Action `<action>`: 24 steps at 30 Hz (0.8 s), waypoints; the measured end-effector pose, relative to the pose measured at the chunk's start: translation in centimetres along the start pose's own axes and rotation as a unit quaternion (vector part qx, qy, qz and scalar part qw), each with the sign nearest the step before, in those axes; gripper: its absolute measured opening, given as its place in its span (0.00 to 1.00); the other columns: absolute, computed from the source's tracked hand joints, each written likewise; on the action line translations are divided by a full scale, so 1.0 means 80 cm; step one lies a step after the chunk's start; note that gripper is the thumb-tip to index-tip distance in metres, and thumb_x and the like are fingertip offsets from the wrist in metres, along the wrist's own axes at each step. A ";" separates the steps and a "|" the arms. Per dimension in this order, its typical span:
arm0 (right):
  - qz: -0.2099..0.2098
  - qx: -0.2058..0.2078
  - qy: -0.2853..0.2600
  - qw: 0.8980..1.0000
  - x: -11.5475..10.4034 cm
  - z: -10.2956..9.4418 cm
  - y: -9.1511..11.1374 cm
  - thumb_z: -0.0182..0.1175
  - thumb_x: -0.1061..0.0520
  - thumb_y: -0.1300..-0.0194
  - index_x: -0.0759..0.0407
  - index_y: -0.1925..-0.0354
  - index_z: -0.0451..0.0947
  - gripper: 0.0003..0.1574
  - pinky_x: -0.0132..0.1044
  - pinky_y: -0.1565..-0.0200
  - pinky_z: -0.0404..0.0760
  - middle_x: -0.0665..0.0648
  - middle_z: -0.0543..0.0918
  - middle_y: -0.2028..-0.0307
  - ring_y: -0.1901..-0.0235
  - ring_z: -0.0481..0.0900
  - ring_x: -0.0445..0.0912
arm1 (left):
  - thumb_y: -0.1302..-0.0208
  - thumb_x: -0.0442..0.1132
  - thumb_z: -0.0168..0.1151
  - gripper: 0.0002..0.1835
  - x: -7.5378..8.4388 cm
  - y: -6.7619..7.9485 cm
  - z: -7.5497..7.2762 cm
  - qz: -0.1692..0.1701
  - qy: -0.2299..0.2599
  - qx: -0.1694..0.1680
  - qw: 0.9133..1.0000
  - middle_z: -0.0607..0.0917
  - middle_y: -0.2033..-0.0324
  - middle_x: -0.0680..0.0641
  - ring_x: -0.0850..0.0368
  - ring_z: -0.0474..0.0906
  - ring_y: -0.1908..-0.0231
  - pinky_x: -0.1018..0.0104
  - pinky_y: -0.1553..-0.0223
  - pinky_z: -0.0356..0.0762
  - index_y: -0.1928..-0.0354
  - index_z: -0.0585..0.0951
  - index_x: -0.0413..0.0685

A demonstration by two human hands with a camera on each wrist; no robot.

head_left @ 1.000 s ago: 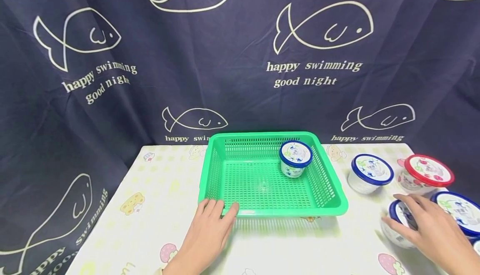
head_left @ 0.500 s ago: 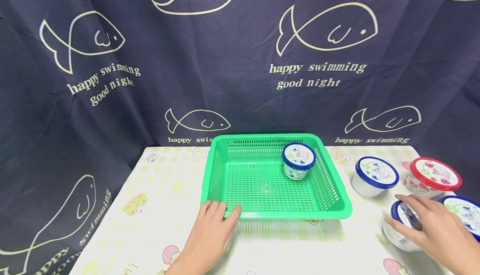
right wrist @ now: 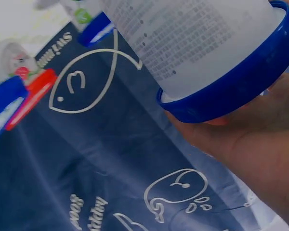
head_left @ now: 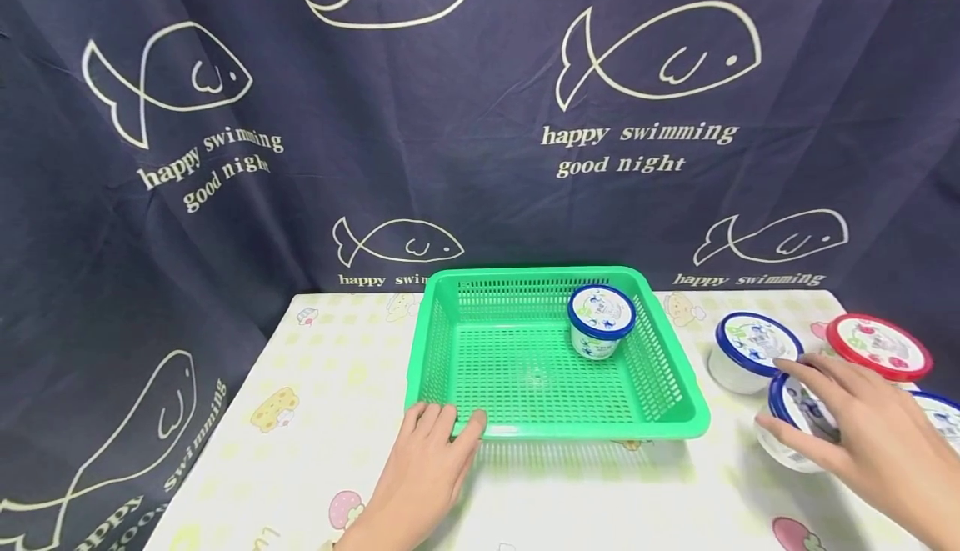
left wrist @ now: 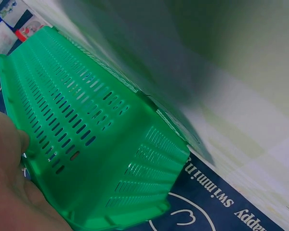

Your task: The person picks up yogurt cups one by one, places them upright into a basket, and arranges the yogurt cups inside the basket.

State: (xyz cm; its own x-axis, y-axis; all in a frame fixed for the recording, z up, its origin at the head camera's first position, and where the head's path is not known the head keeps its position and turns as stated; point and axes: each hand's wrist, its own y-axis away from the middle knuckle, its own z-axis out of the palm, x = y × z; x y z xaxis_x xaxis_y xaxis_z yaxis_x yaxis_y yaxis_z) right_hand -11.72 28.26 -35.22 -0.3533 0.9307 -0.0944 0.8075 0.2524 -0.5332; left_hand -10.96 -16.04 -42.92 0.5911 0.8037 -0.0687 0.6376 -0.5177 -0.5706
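Observation:
My left hand [head_left: 431,468] grips the front rim of a green slotted plastic basket [head_left: 558,428], near its left corner, fingers hooked over the edge. Inside the basket, at the back right, stands a white tub with a blue lid [head_left: 602,311]. On the right, my right hand [head_left: 873,434] holds another blue-lidded white tub [head_left: 786,449] around its lid, fingers on the far side and thumb on the near side. In the right wrist view small print covers the wall of this held tub [right wrist: 197,43]. A shadow falls on the cloth below it.
Beside the held tub stands a blue-lidded tub [head_left: 738,368], with a red-lidded tub [head_left: 879,346] farther right. Another blue lid [head_left: 941,418] shows partly behind my right hand. A pale patterned cloth [head_left: 300,468] covers the table; a dark fish-print curtain [head_left: 487,167] hangs behind.
My right hand and its tub have moved up and slightly left in the head view, nearer the standing blue-lidded tub. My left hand keeps its hold on the basket rim.

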 end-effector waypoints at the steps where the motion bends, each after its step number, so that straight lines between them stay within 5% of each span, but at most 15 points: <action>1: -0.009 0.008 0.000 1.000 -0.003 -0.003 -0.002 0.71 0.38 0.69 0.64 0.55 0.76 0.45 0.57 0.43 0.55 0.67 0.74 0.55 0.54 0.68 0.61 | 0.31 0.47 0.32 0.18 0.000 0.000 0.000 0.000 0.001 0.002 1.000 0.65 0.75 0.54 0.54 0.63 0.71 0.53 0.52 0.63 0.50 0.72 0.54; 5: -0.038 0.035 -0.007 0.999 -0.012 -0.013 -0.014 0.71 0.39 0.70 0.63 0.54 0.75 0.45 0.52 0.41 0.56 0.66 0.74 0.56 0.56 0.69 0.61 | 0.31 0.47 0.32 0.18 0.000 0.000 0.000 0.000 0.001 0.003 1.000 0.65 0.75 0.54 0.54 0.63 0.71 0.53 0.53 0.63 0.50 0.72 0.54; 11: -0.059 0.028 -0.012 0.998 -0.027 -0.022 -0.037 0.71 0.39 0.70 0.60 0.53 0.76 0.44 0.54 0.58 0.62 0.64 0.74 0.56 0.58 0.69 0.61 | 0.31 0.47 0.32 0.19 -0.001 0.000 -0.001 -0.002 0.005 -0.005 1.000 0.65 0.75 0.54 0.54 0.63 0.71 0.53 0.53 0.63 0.50 0.72 0.55; 24: -0.116 0.012 -0.019 0.993 -0.057 -0.018 -0.079 0.69 0.38 0.65 0.57 0.50 0.75 0.43 0.55 0.54 0.62 0.65 0.74 0.52 0.52 0.68 0.61 | 0.31 0.47 0.31 0.19 0.001 -0.001 -0.001 -0.010 0.004 -0.017 1.000 0.67 0.74 0.54 0.54 0.63 0.70 0.54 0.52 0.62 0.49 0.71 0.55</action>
State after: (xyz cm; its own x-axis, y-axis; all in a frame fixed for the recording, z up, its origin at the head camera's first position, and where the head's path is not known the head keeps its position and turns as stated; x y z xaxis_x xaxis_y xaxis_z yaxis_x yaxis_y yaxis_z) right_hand -14.53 22.76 -30.21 -0.5455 0.8381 0.0023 0.6909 0.4512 -0.5648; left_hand -10.89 -15.98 -42.81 0.5817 0.8119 -0.0497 0.6664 -0.5106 -0.5433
